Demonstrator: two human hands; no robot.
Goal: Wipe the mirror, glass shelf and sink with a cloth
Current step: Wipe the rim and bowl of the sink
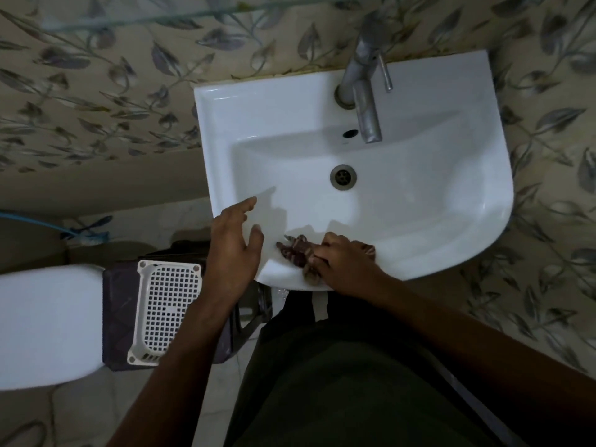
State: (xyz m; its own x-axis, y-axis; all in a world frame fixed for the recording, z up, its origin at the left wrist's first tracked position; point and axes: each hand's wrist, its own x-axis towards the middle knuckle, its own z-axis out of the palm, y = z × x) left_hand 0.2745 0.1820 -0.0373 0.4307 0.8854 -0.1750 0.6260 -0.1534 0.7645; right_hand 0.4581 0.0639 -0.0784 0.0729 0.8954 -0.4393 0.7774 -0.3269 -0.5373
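crumpled cloth (298, 254) on glossy sink (419, 195)

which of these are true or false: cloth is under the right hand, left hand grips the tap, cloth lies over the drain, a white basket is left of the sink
1. The right hand presses the cloth on the sink front rim: true.
2. The left hand grips the tap: false, it hovers open at the sink's near left edge.
3. The cloth covers the drain: false, the drain is bare.
4. A white basket sits left of the sink: true.

Leaf-patterned wall tiles (96, 91) — dim light
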